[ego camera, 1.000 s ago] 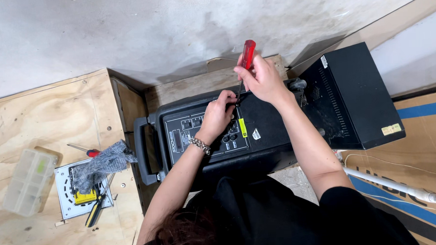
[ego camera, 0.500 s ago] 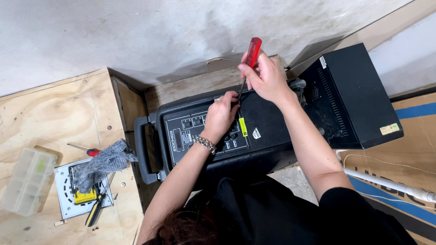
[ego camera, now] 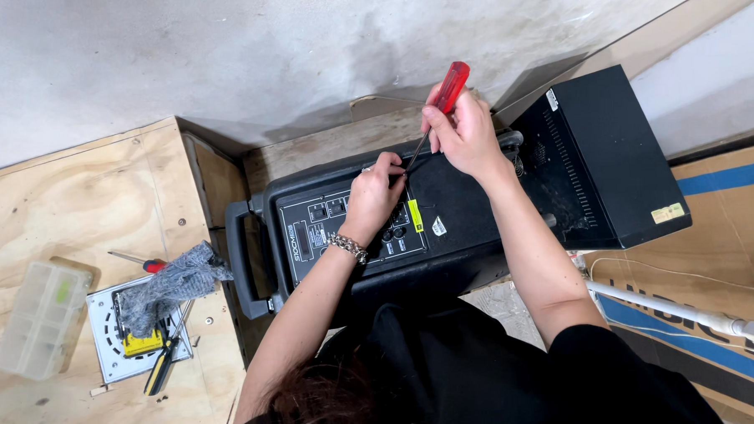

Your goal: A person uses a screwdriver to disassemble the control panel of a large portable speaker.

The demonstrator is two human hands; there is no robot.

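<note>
- My left hand (ego camera: 375, 191) rests nearest me on the top of the black speaker cabinet (ego camera: 445, 235), fingers curled together with their tips pinched at the screwdriver's tip; whether they grip a screw there I cannot tell.
- Under that wrist lies the cabinet's control panel (ego camera: 344, 226), its long side running from 9 to 3 o'clock.
- My right hand (ego camera: 466, 134) sits farther out, at about 1 o'clock from the left, fingers clamped around the red-handled screwdriver (ego camera: 444, 101).
- The screwdriver's long axis slants from 1 o'clock at the handle down to 7 o'clock at the tip, so the tip lies closer to my left hand than to my right.
- At 3 o'clock a black box (ego camera: 609, 158) stands against the cabinet.
- Well off at 9 o'clock, on the plywood (ego camera: 68, 214), lie a grey cloth (ego camera: 175, 282), a white vent plate (ego camera: 106, 355) and a clear parts case (ego camera: 40, 320).
</note>
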